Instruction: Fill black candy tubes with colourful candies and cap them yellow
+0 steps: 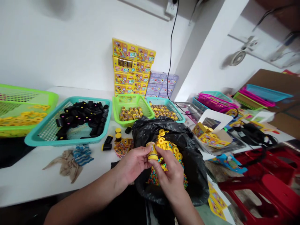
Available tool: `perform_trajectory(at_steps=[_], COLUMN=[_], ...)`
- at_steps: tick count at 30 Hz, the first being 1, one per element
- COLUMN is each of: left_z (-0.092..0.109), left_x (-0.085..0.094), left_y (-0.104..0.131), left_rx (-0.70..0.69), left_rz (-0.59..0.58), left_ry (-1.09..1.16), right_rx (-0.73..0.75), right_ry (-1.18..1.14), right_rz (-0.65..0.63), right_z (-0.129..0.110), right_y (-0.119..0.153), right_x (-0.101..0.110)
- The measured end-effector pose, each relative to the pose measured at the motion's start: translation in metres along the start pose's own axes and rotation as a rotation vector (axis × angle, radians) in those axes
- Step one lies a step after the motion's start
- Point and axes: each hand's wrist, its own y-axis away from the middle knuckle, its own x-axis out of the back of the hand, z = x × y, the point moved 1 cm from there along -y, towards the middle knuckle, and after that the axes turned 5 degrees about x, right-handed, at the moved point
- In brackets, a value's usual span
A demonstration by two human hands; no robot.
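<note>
Between the fingers of both hands is a small yellow cylindrical container [152, 152] with a printed label. My left hand [134, 162] pinches it from the left, and my right hand [170, 168] grips it from the right. Just beneath and behind them a black plastic bag [197, 175] lies open, holding yellow ring-shaped pieces [164, 143] and many tiny coloured beads [154, 178]. Left of the bag are a pile of printed stickers [123, 147], a few yellow caps [118, 136] and black cylinders [107, 143].
A teal basket [67, 143] holds black cylinders; a green basket [133, 117] and another teal basket [180, 117] hold labelled containers. Yellow boxes [131, 64] are stacked against the wall. At right stand an opened box [211, 140] and red stools [269, 193]. A cable [170, 56] hangs down.
</note>
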Motion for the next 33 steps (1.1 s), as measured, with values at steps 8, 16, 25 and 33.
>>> perform_trajectory(at_steps=[8, 16, 25, 33], left_z=[-0.002, -0.011, -0.014, -0.013], left_x=[0.003, 0.003, 0.001, -0.001], left_y=[-0.001, 0.005, 0.01, 0.012], left_rx=[-0.005, 0.003, -0.01, -0.008], left_rz=[0.006, -0.01, -0.022, -0.031], left_ry=[-0.062, -0.105, -0.131, -0.152], right_rx=[0.045, 0.14, 0.108, 0.08], right_ry=[0.026, 0.058, -0.052, -0.128], right_rz=[-0.025, 0.01, 0.064, 0.052], right_z=[-0.001, -0.003, -0.001, -0.004], right_y=[0.001, 0.0, 0.002, 0.0], right_x=[0.0, 0.002, 0.003, 0.007])
